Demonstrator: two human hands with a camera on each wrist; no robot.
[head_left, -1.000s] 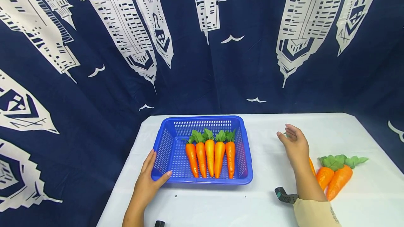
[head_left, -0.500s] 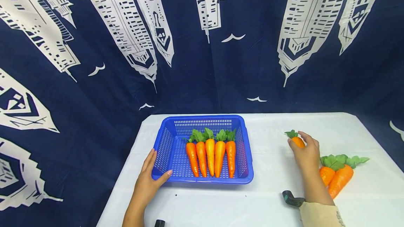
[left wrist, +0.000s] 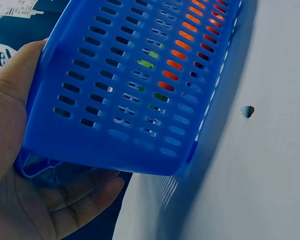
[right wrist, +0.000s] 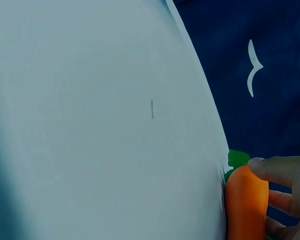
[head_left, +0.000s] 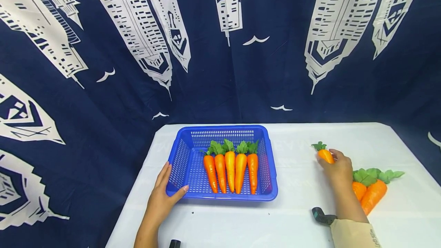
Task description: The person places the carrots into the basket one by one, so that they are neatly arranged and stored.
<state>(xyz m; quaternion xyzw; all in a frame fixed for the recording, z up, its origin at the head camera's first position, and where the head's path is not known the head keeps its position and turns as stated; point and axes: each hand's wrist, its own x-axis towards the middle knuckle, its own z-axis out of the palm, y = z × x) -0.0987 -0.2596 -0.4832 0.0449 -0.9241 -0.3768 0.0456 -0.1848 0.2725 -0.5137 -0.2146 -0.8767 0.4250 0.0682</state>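
In the head view a blue plastic basket [head_left: 270, 171] holds several carrots [head_left: 230, 169] side by side, leafy tops toward the back. My left hand [head_left: 161, 198] holds its front left corner, thumb over the front rim and fingers along the left side. From the left wrist the hand [left wrist: 10, 135] shows at the basket's [left wrist: 90, 145] end, with orange and green visible through the slots. Over on the right, my right hand [head_left: 339, 169] grips another carrot [head_left: 325, 156] between thumb and fingers near its leafy end. The right wrist view shows the thumb on this carrot's [right wrist: 245, 205] top; its lower end is out of frame.
Two more carrots [head_left: 373, 194] lie on the white table [head_left: 293, 186] right of my right forearm, which partly hides them. A dark blue cloth [head_left: 220, 79] with white building prints hangs behind. A dark wrist-worn device [head_left: 322, 216] sticks out from the right wrist.
My right hand has come down and rightward from above the table and taken hold of the carrot that lay partly hidden beneath it. The left hand stays at the basket corner.
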